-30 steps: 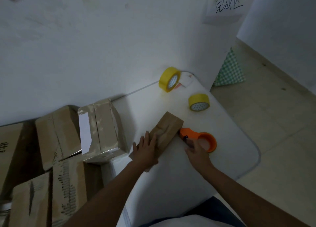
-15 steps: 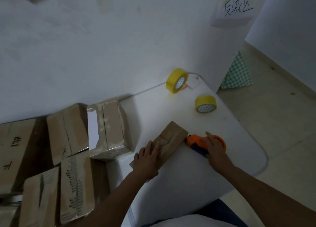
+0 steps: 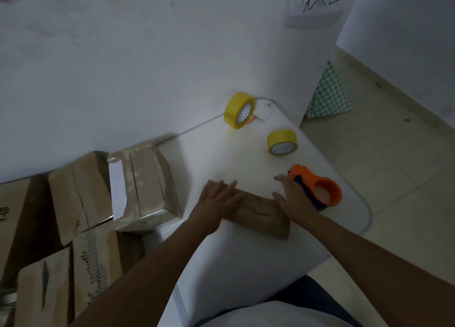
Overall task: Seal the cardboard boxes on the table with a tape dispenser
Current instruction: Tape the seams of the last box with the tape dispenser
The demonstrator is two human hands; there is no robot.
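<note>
While both hands (image 3: 253,201) lie flat, fingers straight, on small box (image 3: 262,212), contents hidden.

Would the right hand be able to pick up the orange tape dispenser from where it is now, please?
Probably yes. The right hand rests on the small cardboard box, fingers straight, directly beside the orange tape dispenser on the table, with nothing between them.

Both hands (image 3: 256,203) on small box (image 3: 262,212)
</note>
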